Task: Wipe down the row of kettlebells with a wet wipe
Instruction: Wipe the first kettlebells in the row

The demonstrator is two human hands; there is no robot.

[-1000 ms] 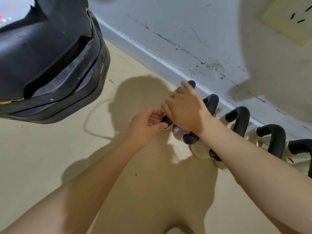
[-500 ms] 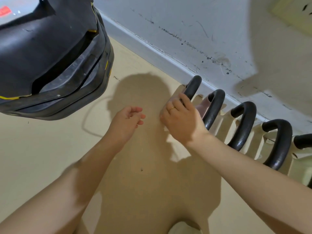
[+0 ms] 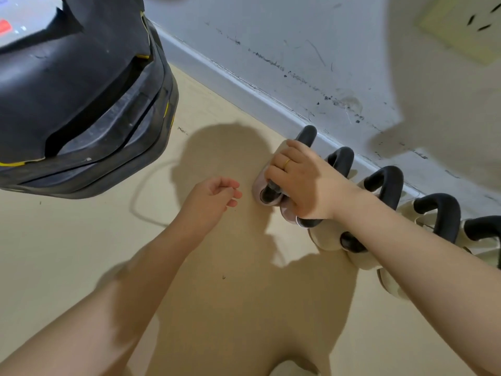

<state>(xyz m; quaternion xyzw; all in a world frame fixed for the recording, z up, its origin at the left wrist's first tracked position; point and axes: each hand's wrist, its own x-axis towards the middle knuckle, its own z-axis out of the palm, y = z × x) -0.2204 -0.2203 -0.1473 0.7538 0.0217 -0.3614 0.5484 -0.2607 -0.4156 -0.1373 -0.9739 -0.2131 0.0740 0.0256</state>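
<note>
A row of several kettlebells with pale bodies and black loop handles stands along the wall's base, running from the leftmost kettlebell (image 3: 259, 185) to the right edge (image 3: 485, 226). My right hand (image 3: 301, 180) lies over the leftmost one, its fingers curled round the near end of that kettlebell's black handle (image 3: 306, 134). My forearm crosses in front of the third kettlebell (image 3: 385, 183) and those beyond it. My left hand (image 3: 214, 194) hovers over the floor just left of the row, fingers loosely curled, holding nothing. No wet wipe shows; whether one lies under my right palm is hidden.
A big black padded piece of gym gear (image 3: 81, 90) fills the upper left, close above the floor. The scuffed grey wall (image 3: 298, 50) and its skirting (image 3: 244, 80) run diagonally behind the row. Beige floor (image 3: 81, 253) spreads to the left and front.
My left hand has drawn back to the left, away from the first kettlebell. My right hand has slid down onto the near end of that kettlebell's handle.
</note>
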